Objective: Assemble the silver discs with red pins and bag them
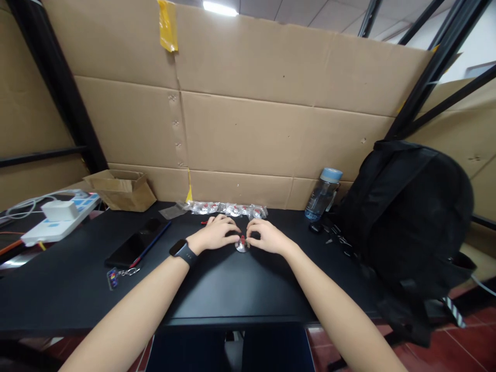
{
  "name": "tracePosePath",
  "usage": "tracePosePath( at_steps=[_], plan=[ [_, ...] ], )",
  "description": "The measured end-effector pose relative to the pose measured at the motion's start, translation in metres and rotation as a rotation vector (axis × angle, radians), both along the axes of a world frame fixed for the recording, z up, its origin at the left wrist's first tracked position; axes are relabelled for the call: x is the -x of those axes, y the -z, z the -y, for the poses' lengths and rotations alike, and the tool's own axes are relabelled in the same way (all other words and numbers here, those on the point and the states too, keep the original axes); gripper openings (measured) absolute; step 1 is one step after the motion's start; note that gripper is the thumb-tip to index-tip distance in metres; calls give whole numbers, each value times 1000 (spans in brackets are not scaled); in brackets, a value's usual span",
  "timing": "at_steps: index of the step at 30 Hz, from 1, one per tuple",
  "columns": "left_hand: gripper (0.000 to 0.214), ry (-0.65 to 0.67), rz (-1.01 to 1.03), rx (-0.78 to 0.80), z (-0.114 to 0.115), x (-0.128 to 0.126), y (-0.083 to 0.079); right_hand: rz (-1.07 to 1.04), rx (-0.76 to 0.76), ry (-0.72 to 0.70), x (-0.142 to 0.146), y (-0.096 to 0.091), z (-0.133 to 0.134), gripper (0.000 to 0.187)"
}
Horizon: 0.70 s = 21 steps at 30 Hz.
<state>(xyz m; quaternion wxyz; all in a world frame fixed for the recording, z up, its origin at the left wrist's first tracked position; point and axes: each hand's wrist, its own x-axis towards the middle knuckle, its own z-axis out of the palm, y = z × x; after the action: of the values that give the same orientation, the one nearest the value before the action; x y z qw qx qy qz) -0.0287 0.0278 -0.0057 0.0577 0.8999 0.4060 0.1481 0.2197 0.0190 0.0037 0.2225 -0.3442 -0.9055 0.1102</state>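
A small shiny silver disc (241, 248) with a red piece on top lies on the black table, between my two hands. My left hand (219, 232), with a black smartwatch (183, 251) on its wrist, has thumb and index finger closed at the disc's left side. From the right, my right hand (267, 236) closes its thumb and fingers at the red piece and the disc's edge. My fingertips partly cover the disc. Behind my hands, several similar silver-and-red pieces (234, 209) lie in clear plastic wrappers. A small red item (204, 222) shows partly beside my left fingers.
On the left are a phone (137, 243), a blue-and-red pen (151, 244), a keychain (113, 278), a power strip (58, 227) and an open cardboard box (126, 191). To the right stand a water bottle (322, 194) and a black backpack (411, 222). Cardboard panels (248, 134) wall the back.
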Motion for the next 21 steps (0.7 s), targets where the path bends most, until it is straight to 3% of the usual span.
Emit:
tracePosePath(
  at_steps=[2,6,8,13,19,21],
  plan=[
    [30,-105,-3,-47,-9,15,-2,39,19,3,-13,-3,-7,13],
    [41,-399,-74,-94,-25,50,-2,190,100,207,-46,-5,-23,39],
    [34,-476,-127,-61,-29,62,0,249,148,276,-60,-4,-29,44],
    [14,-495,-155,-1,-31,69,3,210,228,266,-75,3,-41,37],
    [16,-416,-137,11,-29,57,4,186,272,265,-75,9,-48,37],
    [26,-398,-110,-20,-27,53,5,182,276,264,-75,10,-48,33]
  ],
)
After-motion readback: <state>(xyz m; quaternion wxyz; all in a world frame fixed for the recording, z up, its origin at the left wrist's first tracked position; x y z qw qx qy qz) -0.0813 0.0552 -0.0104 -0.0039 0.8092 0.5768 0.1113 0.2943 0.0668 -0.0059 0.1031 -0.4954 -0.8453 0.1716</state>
